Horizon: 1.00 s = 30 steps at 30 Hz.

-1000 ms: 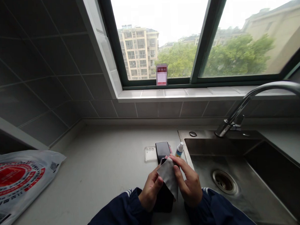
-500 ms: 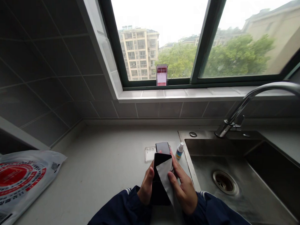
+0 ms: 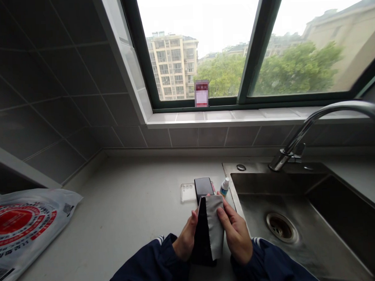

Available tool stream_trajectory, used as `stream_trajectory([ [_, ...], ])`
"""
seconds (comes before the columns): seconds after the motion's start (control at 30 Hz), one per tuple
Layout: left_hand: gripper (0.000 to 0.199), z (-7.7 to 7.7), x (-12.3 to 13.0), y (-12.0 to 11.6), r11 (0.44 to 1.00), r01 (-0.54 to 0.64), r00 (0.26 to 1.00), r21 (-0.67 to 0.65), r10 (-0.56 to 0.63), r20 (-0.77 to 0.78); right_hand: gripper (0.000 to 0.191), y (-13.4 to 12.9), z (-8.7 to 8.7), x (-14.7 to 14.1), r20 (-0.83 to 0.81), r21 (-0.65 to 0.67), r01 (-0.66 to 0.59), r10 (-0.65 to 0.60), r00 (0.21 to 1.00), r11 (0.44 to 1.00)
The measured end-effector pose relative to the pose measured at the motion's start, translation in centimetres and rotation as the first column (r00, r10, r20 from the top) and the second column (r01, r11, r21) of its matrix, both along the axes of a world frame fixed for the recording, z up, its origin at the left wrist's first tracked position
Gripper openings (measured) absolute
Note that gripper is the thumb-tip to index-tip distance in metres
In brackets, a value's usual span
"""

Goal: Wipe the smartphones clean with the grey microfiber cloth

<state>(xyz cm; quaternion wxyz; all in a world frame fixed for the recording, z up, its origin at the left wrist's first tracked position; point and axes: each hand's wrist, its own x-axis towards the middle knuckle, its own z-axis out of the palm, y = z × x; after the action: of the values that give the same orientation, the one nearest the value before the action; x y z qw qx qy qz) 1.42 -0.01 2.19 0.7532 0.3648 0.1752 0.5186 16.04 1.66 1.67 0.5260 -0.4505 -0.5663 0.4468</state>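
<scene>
A black smartphone (image 3: 202, 238) is held tilted above the counter, gripped along its left edge by my left hand (image 3: 186, 237). A grey cleaning cloth (image 3: 215, 229) with a zigzag edge covers the right part of the phone. My right hand (image 3: 238, 233) pinches the cloth against the phone's right side, thumb on top; its other fingers are partly hidden behind. Just beyond the phone, a second dark phone-like slab (image 3: 203, 186) lies on the counter, beside a clear phone case (image 3: 188, 192). A small white-capped spray bottle (image 3: 224, 186) stands right of them, its lower part hidden by my hand.
To the right is a steel sink (image 3: 251, 204) with a drain (image 3: 282, 227) and a curved faucet (image 3: 301, 132). A white plastic bag (image 3: 30, 228) with red print lies on the counter (image 3: 116, 208) at left. Behind is a tiled windowsill (image 3: 223, 116).
The cloth has shifted right and now wraps the phone's right side up to its top edge. Both hands have moved slightly right with the phone, which sits a little lower.
</scene>
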Motion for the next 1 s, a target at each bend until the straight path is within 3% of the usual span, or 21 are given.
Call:
stream_trajectory([
  [0.13,0.060,-0.3,-0.2,-0.1,1.000,0.000,0.994,0.021,0.002,-0.109,0.039,0.3,0.6,0.5,-0.048,-0.033,-0.032,0.031,0.998,0.999],
  [0.27,0.054,-0.2,-0.7,-0.1,0.987,-0.108,0.933,0.122,0.143,-0.331,0.032,0.8,0.7,0.9,-0.027,-0.020,-0.030,0.029,0.999,0.999],
  [0.37,0.052,0.1,-0.8,0.0,0.982,-0.136,0.901,0.134,0.178,-0.397,0.029,0.9,0.6,1.0,-0.007,-0.001,-0.027,0.027,1.000,1.000],
  [0.57,0.055,0.5,-0.8,-0.3,0.996,0.014,0.916,0.083,0.020,-0.401,0.024,0.5,0.7,1.0,0.069,0.097,-0.095,0.089,0.994,0.991],
  [0.77,0.056,0.8,-0.8,-0.5,0.995,-0.020,0.901,0.097,0.060,-0.430,0.030,0.3,0.8,0.9,0.203,0.257,-0.162,0.110,0.973,0.953],
  [0.87,0.059,1.6,-0.8,-0.6,0.998,-0.013,0.932,0.060,0.034,-0.360,0.027,0.4,0.6,1.0,0.162,0.207,-0.107,0.074,0.984,0.972],
  [1.0,0.064,2.1,-0.6,-0.7,0.994,-0.021,0.985,-0.106,0.002,-0.173,0.026,0.7,0.4,1.3,0.082,0.063,-0.023,0.018,0.996,0.998],
])
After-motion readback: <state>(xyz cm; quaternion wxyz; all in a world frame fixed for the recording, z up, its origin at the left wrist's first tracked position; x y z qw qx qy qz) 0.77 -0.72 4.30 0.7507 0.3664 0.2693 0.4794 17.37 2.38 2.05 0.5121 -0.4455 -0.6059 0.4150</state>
